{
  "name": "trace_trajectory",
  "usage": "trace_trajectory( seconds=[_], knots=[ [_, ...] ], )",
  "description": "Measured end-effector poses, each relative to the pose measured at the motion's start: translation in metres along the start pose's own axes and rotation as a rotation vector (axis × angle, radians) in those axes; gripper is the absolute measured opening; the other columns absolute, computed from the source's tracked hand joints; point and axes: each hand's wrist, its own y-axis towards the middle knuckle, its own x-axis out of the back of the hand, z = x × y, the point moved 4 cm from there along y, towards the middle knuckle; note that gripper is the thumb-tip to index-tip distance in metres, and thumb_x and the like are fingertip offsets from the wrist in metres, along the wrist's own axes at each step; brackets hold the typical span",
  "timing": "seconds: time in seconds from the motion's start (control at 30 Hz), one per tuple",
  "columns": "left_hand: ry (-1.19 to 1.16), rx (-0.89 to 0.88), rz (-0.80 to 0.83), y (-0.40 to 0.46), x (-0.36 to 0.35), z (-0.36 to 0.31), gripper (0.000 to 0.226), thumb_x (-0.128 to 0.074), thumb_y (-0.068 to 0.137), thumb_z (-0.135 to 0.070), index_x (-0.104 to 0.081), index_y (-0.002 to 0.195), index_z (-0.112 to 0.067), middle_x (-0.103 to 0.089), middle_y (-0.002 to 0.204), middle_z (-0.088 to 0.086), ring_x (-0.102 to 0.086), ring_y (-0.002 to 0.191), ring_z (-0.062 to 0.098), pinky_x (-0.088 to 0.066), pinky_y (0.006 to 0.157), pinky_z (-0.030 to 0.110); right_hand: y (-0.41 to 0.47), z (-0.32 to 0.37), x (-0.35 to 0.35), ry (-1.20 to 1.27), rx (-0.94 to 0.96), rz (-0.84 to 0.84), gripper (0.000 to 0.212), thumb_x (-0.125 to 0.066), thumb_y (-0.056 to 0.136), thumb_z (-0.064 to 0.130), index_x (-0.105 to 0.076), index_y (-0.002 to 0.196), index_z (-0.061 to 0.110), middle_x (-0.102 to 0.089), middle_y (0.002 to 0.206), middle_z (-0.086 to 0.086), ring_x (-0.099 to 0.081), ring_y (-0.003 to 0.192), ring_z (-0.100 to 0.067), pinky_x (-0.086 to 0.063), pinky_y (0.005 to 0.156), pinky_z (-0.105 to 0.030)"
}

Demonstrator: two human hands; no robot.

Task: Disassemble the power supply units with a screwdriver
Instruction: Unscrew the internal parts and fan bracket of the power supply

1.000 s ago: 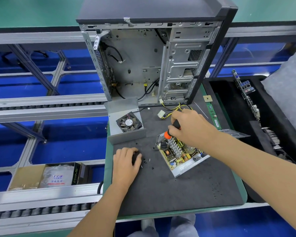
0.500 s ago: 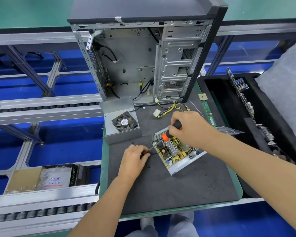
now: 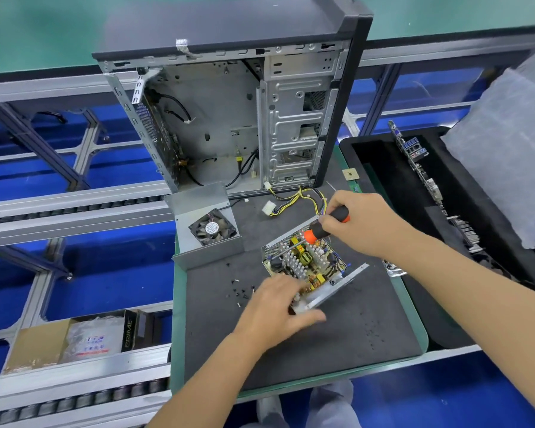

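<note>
Left hand (image 3: pixel 275 307) moved onto power supply (image 3: pixel 309 264) edge.

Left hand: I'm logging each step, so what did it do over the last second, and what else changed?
The left hand left the small black screws on the dark foam mat and moved right to the near corner of the open silver power supply unit, fingers now on it. The right hand kept gripping the orange-and-black screwdriver, tip in the unit. The grey fan cover stayed put.
</note>
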Motion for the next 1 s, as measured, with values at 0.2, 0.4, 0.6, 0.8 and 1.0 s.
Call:
trace_trajectory(
  seconds=[0.2,0.4,0.6,0.8,1.0],
  knots=[
    [-0.010,0.042,0.053,0.006,-0.016,-0.011,0.038,-0.058,0.099,-0.039,-0.062,0.134,-0.023,-0.067,0.123,-0.005,-0.058,0.114,0.014,-0.045,0.099,0.028,-0.009,-0.024,0.017,0.081,-0.060,-0.056,0.016,-0.067,0.087,0.039,-0.058,0.085,0.026,-0.061,0.075,0.002,-0.049,0.055,-0.014,-0.043,0.052,-0.028],
    [0.046,0.040,0.092,-0.008,0.005,0.007,0.026,-0.060,0.098,-0.034,-0.068,0.120,-0.024,-0.069,0.115,-0.012,-0.061,0.107,0.009,-0.048,0.092,0.025,-0.011,-0.046,0.039,0.095,-0.090,-0.113,0.015,-0.068,0.082,0.034,-0.057,0.081,0.024,-0.063,0.073,-0.001,-0.057,0.061,-0.017,-0.046,0.057,-0.029],
    [0.020,0.111,0.198,-0.027,0.033,0.031,0.013,-0.064,0.093,-0.039,-0.068,0.104,-0.035,-0.065,0.099,-0.023,-0.057,0.092,-0.002,-0.049,0.084,0.026,-0.011,-0.064,0.047,-0.037,-0.137,-0.088,0.017,-0.064,0.074,0.040,-0.051,0.074,0.028,-0.061,0.070,0.001,-0.058,0.064,-0.022,-0.047,0.056,-0.032],
    [-0.043,0.109,0.041,-0.009,0.041,0.017,0.023,-0.057,0.087,-0.057,-0.066,0.083,-0.035,-0.062,0.088,-0.027,-0.055,0.086,0.001,-0.040,0.079,0.014,-0.010,-0.068,0.038,-0.057,-0.129,-0.067,0.019,-0.066,0.075,0.037,-0.051,0.072,0.025,-0.061,0.074,-0.002,-0.059,0.068,-0.027,-0.055,0.062,-0.040],
    [0.081,0.126,-0.178,0.067,0.041,-0.009,0.014,-0.064,0.094,-0.039,-0.070,0.092,-0.026,-0.064,0.089,-0.018,-0.052,0.093,0.011,-0.036,0.089,0.033,-0.007,-0.081,0.054,-0.056,-0.157,-0.167,0.021,-0.064,0.071,0.040,-0.049,0.067,0.026,-0.056,0.063,0.004,-0.055,0.063,-0.021,-0.047,0.057,-0.032]
  ],
)
